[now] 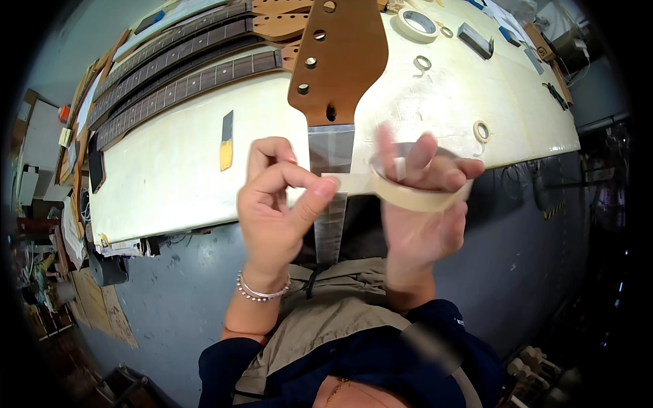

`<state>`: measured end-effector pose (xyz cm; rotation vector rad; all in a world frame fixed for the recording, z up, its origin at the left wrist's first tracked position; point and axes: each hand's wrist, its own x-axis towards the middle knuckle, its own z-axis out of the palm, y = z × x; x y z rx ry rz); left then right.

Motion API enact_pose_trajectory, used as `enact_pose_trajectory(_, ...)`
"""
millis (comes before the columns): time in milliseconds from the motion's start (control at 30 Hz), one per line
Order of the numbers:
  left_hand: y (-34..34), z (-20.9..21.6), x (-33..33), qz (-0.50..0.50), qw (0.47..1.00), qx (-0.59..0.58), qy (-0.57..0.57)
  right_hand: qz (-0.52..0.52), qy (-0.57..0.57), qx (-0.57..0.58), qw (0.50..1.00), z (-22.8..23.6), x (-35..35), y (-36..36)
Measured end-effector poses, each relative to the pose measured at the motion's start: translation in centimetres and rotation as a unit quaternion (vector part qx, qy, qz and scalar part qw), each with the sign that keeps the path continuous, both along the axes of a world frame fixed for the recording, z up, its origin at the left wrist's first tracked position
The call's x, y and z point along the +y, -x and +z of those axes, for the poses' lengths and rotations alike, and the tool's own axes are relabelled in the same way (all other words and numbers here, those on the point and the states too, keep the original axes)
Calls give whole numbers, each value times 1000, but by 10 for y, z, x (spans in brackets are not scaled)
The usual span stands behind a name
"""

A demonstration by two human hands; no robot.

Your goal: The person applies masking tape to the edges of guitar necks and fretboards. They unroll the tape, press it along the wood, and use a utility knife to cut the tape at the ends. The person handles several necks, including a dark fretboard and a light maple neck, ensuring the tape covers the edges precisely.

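Between my hands runs a short strip of cream masking tape. My left hand [272,204] pinches its free end between thumb and forefinger. Its roll of masking tape [427,200] sits around the fingers of my right hand [418,234], which are partly blurred by motion. Under the strip lies a guitar neck [330,234], pointing toward me, its face covered in greyish, tape-like strips. At its far end is a brown headstock [343,68] with a row of round holes. The strip crosses over the neck; whether it touches the neck I cannot tell.
Several guitar necks with dark fretboards [197,85] lie at the far left of the pale worktable [170,197]. A yellow-and-grey flat tool [226,141] lies nearer. At right are a large tape roll [416,26], small rolls [481,129] and a dark block [475,41].
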<state>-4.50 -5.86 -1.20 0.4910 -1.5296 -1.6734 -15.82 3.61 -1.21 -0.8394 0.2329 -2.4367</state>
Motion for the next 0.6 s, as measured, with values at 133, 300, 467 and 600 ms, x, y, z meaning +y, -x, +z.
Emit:
enact_pose_trajectory(133, 3, -4, -19, 46, 994, -51, 80, -573, -363, 495, 543, 9, -3, 34)
enact_pose_trajectory(300, 15, -11, -30, 69, 995, -57, 50, -570, -379, 473, 556, -1, -13, 41)
enact_pose_trajectory(467, 17, -11, -33, 59, 996, -65, 9, -567, -376, 473, 560, -4, -16, 42)
enact_pose_trajectory(600, 17, -9, -34, 56, 995, -81, -1, -572, -380, 475, 550, -3, -18, 42)
